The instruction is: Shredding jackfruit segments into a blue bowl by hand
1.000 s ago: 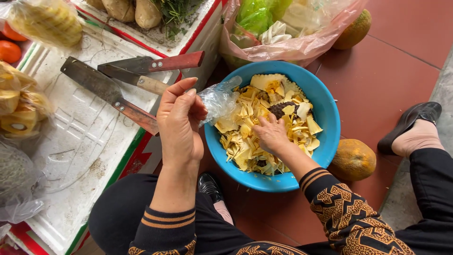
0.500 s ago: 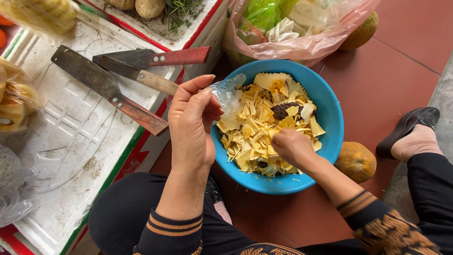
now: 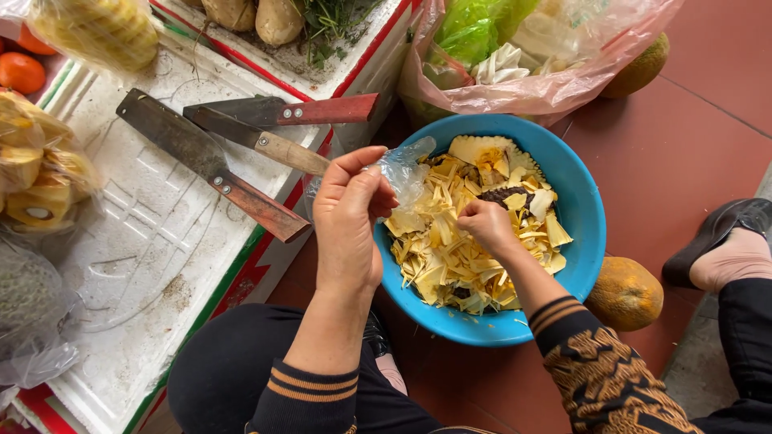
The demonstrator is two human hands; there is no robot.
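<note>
A: Where are the hands, taking the blue bowl [image 3: 591,233] as the mark?

B: The left hand [image 3: 347,221] is raised just beside the bowl's left rim. Its fingertips pinch a clear bag [image 3: 404,167], which hangs over the rim. The right hand [image 3: 486,225] is inside the bowl, fingers curled down onto the peels [image 3: 438,257]; it looks closed on a few strips, though the grip itself is hidden under the knuckles.

A: And what fills the bowl?

B: Yellow peels and trimmings, heaped almost to the rim, with a dark piece near the middle just above the right hand.

A: What lies around the bowl?

B: To its left is a white foam surface [image 3: 153,241] with three knives [image 3: 209,165] lying close together, handles pointing toward the bowl. Farther left on it are bagged yellow fruit pieces [image 3: 36,185]. Behind the bowl sits a pink bag [image 3: 531,96] of green and pale scraps, touching the far rim. A round yellowish fruit [image 3: 626,293] rests on the red floor [image 3: 708,137] against the bowl's right side, and another shows behind the pink bag.

A: Anything else?

B: A foot in a dark shoe [image 3: 720,229] is well to the right of the bowl.
</note>
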